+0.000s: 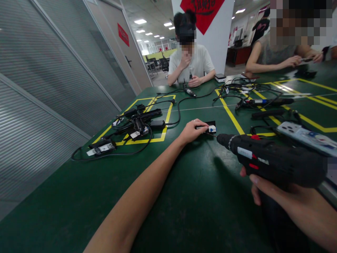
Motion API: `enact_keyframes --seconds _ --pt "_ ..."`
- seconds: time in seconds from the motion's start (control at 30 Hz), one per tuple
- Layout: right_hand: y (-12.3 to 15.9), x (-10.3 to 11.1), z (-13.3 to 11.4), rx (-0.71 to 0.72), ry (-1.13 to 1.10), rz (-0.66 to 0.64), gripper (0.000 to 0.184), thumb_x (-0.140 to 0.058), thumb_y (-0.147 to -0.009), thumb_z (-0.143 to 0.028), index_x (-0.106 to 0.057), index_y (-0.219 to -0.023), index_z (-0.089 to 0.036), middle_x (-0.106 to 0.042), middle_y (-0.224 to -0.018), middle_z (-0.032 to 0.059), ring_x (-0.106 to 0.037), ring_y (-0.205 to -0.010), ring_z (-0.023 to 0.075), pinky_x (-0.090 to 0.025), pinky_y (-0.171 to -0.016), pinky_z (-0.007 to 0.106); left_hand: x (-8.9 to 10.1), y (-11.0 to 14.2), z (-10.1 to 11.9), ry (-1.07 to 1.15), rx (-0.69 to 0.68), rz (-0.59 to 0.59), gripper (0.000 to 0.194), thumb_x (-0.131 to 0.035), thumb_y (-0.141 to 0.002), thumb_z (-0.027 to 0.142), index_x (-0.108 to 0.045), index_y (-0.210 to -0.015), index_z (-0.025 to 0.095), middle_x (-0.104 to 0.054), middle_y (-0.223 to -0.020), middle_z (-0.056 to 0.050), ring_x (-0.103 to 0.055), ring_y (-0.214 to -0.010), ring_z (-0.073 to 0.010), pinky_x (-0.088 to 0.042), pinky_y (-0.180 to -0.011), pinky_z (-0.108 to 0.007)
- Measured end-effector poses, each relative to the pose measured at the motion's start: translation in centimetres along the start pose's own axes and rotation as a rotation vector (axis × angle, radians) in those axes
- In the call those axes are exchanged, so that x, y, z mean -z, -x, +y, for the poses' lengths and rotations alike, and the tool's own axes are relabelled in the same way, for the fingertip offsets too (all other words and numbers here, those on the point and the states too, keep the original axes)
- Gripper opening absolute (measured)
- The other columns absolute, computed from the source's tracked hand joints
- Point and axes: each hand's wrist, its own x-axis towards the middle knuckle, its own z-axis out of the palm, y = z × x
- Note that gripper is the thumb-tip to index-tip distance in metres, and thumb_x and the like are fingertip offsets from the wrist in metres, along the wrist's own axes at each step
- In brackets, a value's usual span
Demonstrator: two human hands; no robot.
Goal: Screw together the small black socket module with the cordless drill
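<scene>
My left hand point(191, 131) reaches out across the green table point(168, 196) and pinches a small black and white part point(209, 127) that lies on the tabletop. My right hand point(276, 196) is wrapped round the grip of a black electric screwdriver point(265, 160) with red marks. The tool lies almost level, and its thin bit tip points left at the small part, nearly touching it. The fingers of my right hand curl under the tool's body.
A heap of black adapters and cables point(131, 126) lies inside a yellow taped box at the left. More cables and tools point(260, 100) sprawl at the back right. A phone point(308, 135) sits by the tool. Two people sit across the table point(191, 59), point(286, 45).
</scene>
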Motion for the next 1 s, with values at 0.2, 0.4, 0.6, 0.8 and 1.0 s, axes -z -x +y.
enact_keyframes --seconds 0.2,0.4,0.6,0.8,1.0 --pt "-0.04 -0.1 -0.3 -0.011 -0.04 0.007 0.04 -0.056 -0.067 -0.065 -0.065 -0.046 -0.032 -0.076 -0.072 0.003 -0.071 -0.071 0.027 -0.061 -0.066 0.037 -0.02 0.04 -0.04 0.0 -0.017 0.004 0.028 -0.056 -0.085 0.037 -0.073 -0.099 0.019 -0.069 -0.099 -0.007 -0.06 -0.095 -0.0171 -0.046 -0.091 -0.032" --pt "-0.02 -0.1 -0.52 -0.032 -0.059 0.018 0.032 -0.059 -0.064 -0.064 -0.072 -0.06 -0.035 -0.075 -0.065 0.0022 -0.072 -0.067 0.0279 -0.061 -0.058 0.036 -0.13 0.0 -0.25 0.0 -0.032 0.017 0.029 -0.056 -0.085 0.038 -0.073 -0.098 0.019 -0.069 -0.097 -0.007 -0.061 -0.094 -0.0173 -0.046 -0.089 -0.031" --pt "0.09 -0.01 -0.38 -0.014 -0.043 0.022 0.032 -0.058 -0.066 -0.062 -0.07 -0.056 -0.035 -0.075 -0.065 0.0007 -0.072 -0.066 0.0265 -0.061 -0.06 0.035 -0.07 0.04 -0.16 -0.001 -0.024 0.009 0.03 -0.056 -0.085 0.039 -0.073 -0.099 0.019 -0.068 -0.098 -0.007 -0.061 -0.095 -0.0171 -0.045 -0.09 -0.031" --pt "0.19 0.11 -0.02 -0.016 -0.023 0.009 0.044 -0.054 -0.068 -0.067 -0.064 -0.045 -0.031 -0.078 -0.078 0.0036 -0.072 -0.082 0.0303 -0.06 -0.061 0.035 -0.1 0.06 0.06 -0.013 -0.008 0.01 0.029 -0.055 -0.085 0.038 -0.073 -0.099 0.02 -0.068 -0.098 -0.006 -0.06 -0.095 -0.017 -0.045 -0.091 -0.031" --pt "0.41 0.07 0.31 0.051 0.017 -0.041 0.047 -0.051 -0.075 -0.064 -0.061 -0.046 -0.028 -0.075 -0.08 0.0033 -0.071 -0.083 0.028 -0.058 -0.061 0.031 -0.12 0.05 0.15 -0.034 0.01 0.005 0.028 -0.055 -0.086 0.037 -0.073 -0.099 0.02 -0.068 -0.099 -0.006 -0.06 -0.095 -0.0174 -0.046 -0.09 -0.032"
